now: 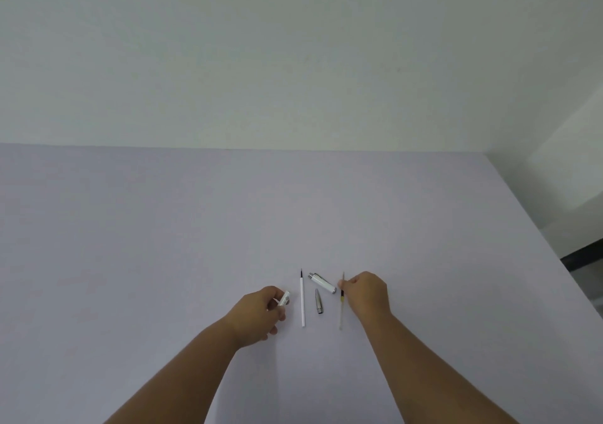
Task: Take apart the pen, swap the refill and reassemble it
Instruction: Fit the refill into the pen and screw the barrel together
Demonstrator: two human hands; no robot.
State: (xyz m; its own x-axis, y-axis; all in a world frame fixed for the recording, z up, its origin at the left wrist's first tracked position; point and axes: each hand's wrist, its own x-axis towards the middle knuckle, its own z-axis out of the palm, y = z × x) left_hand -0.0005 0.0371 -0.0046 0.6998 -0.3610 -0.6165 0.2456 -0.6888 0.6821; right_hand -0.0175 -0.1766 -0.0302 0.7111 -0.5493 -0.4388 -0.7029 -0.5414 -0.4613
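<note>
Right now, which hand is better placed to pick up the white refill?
Probably left. The left hand sits right beside the white refill, though it holds a white barrel piece. The right hand pinches the clear refill, farther away.

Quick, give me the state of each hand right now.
Left hand: closed around a white pen barrel piece.
Right hand: fingers pinched on the thin clear refill, by its dark section.

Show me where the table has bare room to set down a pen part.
Bare: the whole table left of the left hand and beyond the white refill. Crowded: between the hands, where refill, grey tip and white barrel lie close.
</note>
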